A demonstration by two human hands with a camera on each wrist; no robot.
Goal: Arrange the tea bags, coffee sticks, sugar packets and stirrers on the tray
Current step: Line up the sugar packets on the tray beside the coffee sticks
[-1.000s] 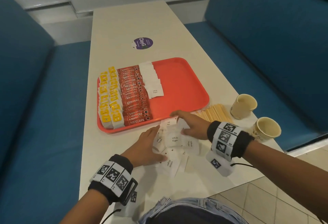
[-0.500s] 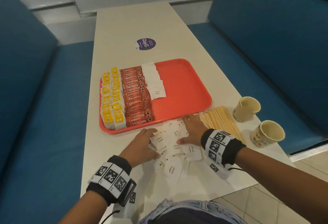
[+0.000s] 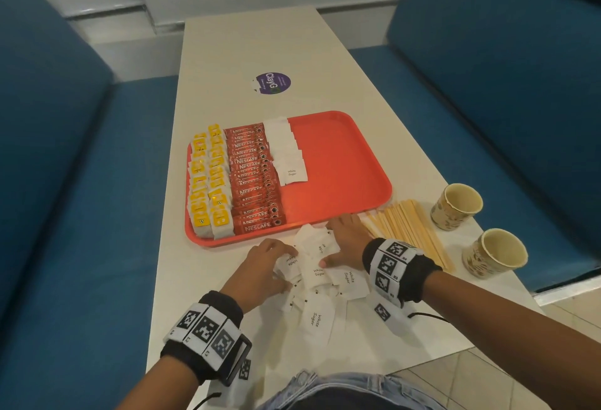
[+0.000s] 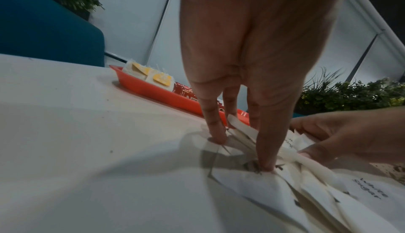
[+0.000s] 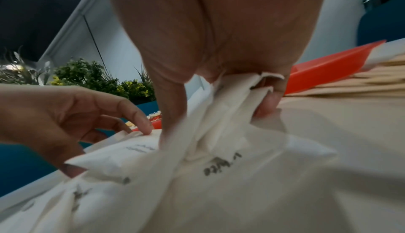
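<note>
A red tray [image 3: 344, 162] holds rows of yellow tea bags [image 3: 211, 188], red coffee sticks [image 3: 253, 182] and white sugar packets [image 3: 286, 152]. A loose pile of sugar packets [image 3: 317, 315] lies on the table just in front of the tray. My left hand [image 3: 279, 256] presses straight fingers [image 4: 265, 160] down on the pile's left side. My right hand [image 3: 335, 247] covers the pile's far right, and in the right wrist view it [image 5: 219, 112] pinches a bunch of packets [image 5: 232, 101] between thumb and fingers. Wooden stirrers [image 3: 409, 227] lie right of the hands.
Two empty paper cups [image 3: 455, 206] [image 3: 494, 253] stand at the table's right edge beyond the stirrers. A purple sticker [image 3: 272, 83] marks the far tabletop. Blue benches [image 3: 65, 214] flank the narrow table. The tray's right half is bare.
Both hands have drawn closer together over the loose sugar packets, bunching them. The right hand slid back from the tray's edge onto the pile.
</note>
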